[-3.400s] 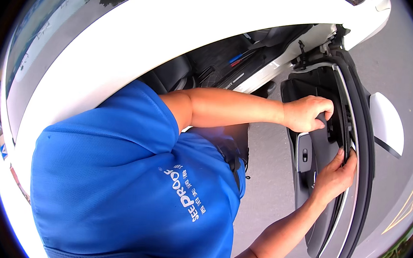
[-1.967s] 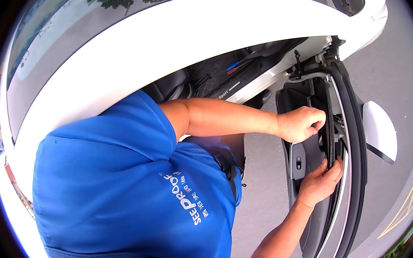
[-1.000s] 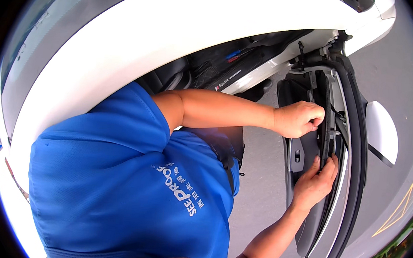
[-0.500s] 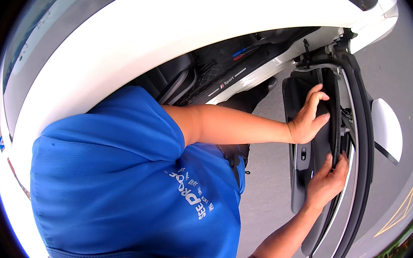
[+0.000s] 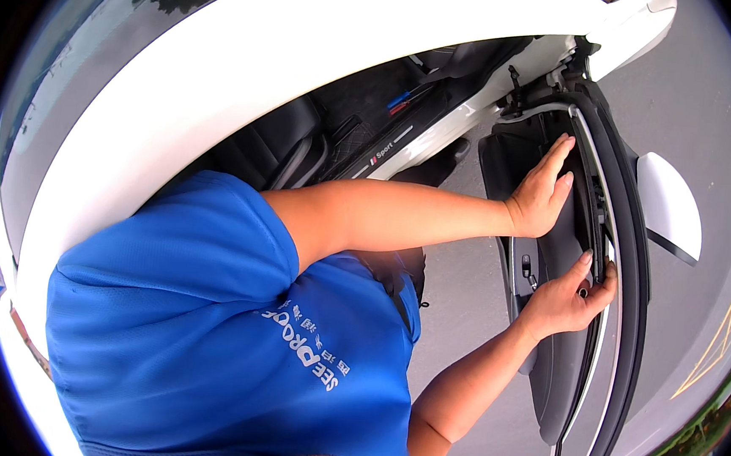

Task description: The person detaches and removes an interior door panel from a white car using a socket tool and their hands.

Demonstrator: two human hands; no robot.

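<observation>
A black door trim panel [image 5: 551,385] stands along the inside of an open white car door, with a narrow gap between its upper edge and the door frame [image 5: 632,289]. My left hand [image 5: 542,194] lies against the panel's inner face, fingers stretched toward its upper edge and thumb apart. Lower in the picture, my right hand [image 5: 568,301] has its thumb on the near side of that edge and its fingers on the far side, pinching it. Dark fittings [image 5: 598,198] show in the gap. A window switch [image 5: 526,265] sits on the armrest. What lies under my left palm is hidden.
The white car body [image 5: 250,59] curves over my left side. Inside lie tools with blue and red handles [image 5: 400,102], beyond the door sill [image 5: 388,149]. A white door mirror [image 5: 670,207] juts from the door's outer side. Grey pavement [image 5: 466,311] runs below.
My left fingers have straightened from a looser curl and lie along the panel's edge. My right hand has shifted slightly up along the edge. The whole view has moved a little.
</observation>
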